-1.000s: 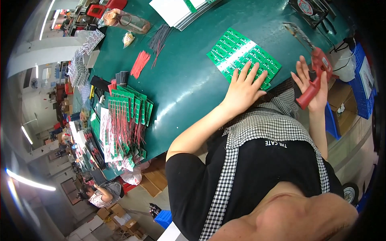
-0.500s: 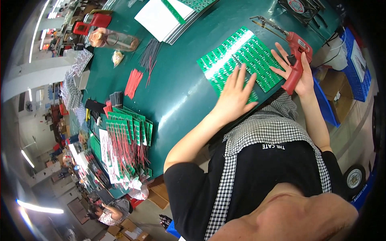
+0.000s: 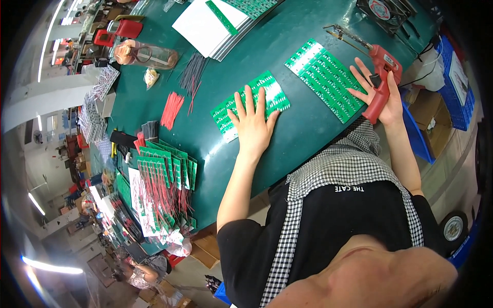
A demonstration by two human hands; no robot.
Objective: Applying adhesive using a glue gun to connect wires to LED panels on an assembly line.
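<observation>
My left hand (image 3: 254, 126) lies flat with fingers spread on a green circuit board panel (image 3: 272, 87), holding nothing. A second green circuit board panel (image 3: 328, 77) lies on the table to its right, apart from the first. My right hand (image 3: 387, 102) carries a red soldering gun (image 3: 381, 87) between thumb and palm, its metal tip directed toward the far left. The other fingers of that hand stretch toward the right panel's edge, with the fingertips at or just above it.
Red wires (image 3: 172, 110) and dark wires (image 3: 193, 72) lie left on the green table (image 3: 231, 56). Wired boards (image 3: 164, 174) stand stacked near left. White sheets (image 3: 203, 28) bear a narrow green board at the back. A bottle (image 3: 149, 55) and a fan (image 3: 380, 9) are farther out.
My left hand has moved left with one panel under it, leaving a gap between the two panels. My right hand and the soldering gun have hardly moved.
</observation>
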